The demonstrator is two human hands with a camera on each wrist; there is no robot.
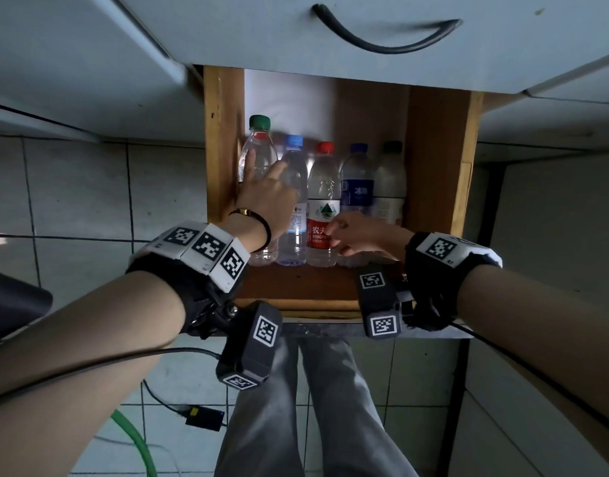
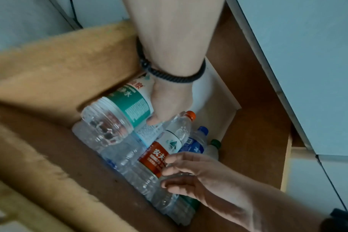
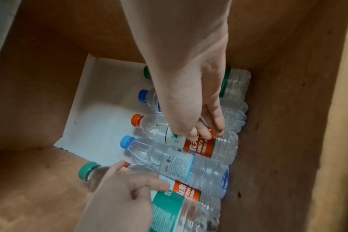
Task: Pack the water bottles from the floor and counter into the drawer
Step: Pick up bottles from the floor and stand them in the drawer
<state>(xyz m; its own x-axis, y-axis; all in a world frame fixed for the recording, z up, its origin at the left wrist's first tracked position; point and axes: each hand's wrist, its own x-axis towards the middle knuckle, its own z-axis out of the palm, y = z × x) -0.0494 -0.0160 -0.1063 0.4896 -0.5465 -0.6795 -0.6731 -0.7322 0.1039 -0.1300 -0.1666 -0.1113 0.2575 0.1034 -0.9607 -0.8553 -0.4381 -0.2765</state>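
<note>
Wooden drawer (image 1: 434, 160) holds five water bottles lying side by side. My left hand (image 1: 265, 197) grips the green-cap bottle (image 1: 256, 156) at the left wall, above the row. My right hand (image 1: 361, 235), fingers relaxed, touches the red-label bottle (image 1: 322, 208) w/ fingertips.

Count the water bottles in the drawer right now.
5 plainly visible, lying side by side: green-capped bottle held by left hand, light-blue-capped, red-capped, dark-blue-capped, dark-green-capped. Another may lie hidden under the first.
</note>
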